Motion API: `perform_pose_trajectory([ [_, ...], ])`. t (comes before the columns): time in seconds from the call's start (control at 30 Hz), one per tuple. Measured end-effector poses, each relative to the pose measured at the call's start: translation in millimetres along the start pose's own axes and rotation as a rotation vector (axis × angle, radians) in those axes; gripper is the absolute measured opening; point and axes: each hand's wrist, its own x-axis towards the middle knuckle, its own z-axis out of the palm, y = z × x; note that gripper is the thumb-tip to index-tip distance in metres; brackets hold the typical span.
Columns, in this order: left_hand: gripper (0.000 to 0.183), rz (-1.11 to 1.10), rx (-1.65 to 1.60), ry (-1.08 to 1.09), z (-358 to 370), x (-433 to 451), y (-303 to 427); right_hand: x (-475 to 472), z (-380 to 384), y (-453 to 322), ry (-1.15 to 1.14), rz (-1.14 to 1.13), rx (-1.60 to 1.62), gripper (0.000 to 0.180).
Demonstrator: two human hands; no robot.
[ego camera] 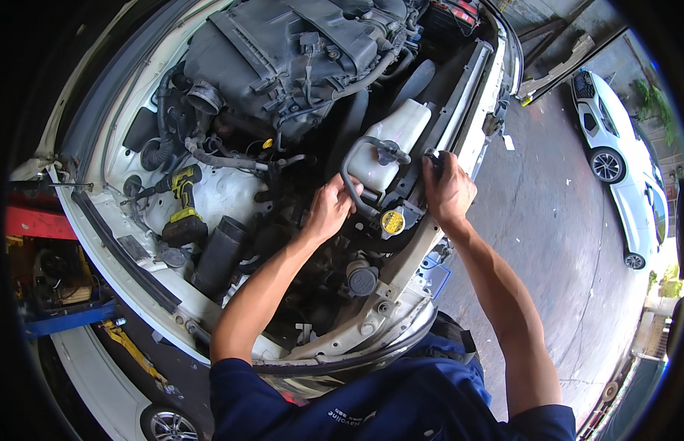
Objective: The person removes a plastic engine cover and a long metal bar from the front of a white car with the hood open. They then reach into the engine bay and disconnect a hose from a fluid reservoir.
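Observation:
In the open engine bay, my left hand (pixel 328 208) has its fingers bent beside a curved rubber hose (pixel 350 175), at the lower edge of the white plastic coolant reservoir (pixel 397 129); whether it grips the hose cannot be told. My right hand (pixel 449 193) is closed around a dark object with a round metal end (pixel 431 153), probably a ratchet, over the radiator's top edge. Between my hands sits the radiator cap (pixel 392 222) with its yellow label. The reservoir's black cap (pixel 387 151) has a hose running from it.
A yellow-green cordless drill (pixel 183 204) lies on the inner fender at left, near a black air duct (pixel 220 256). The black engine cover (pixel 286 44) fills the top. The body's front crossmember (pixel 408 262) runs close below my hands. A white car (pixel 623 165) stands at right.

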Motion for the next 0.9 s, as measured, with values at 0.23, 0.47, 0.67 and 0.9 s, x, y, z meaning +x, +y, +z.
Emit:
perform_pose_trajectory([
  [0.23,0.013,0.023,-0.111,-0.102,-8,-1,0,-1,2,2,-0.009,-0.007,0.004,0.036],
  [0.47,0.018,-0.036,0.023,0.012,-2,6,10,0,1,1,-0.005,0.000,0.015,0.036],
  [0.67,0.021,0.004,0.048,-0.063,-10,5,7,-1,1,1,-0.030,0.018,0.017,0.036],
  [0.9,0.022,0.076,0.246,0.074,-2,2,9,0,2,1,-0.017,-0.004,0.002,0.036],
])
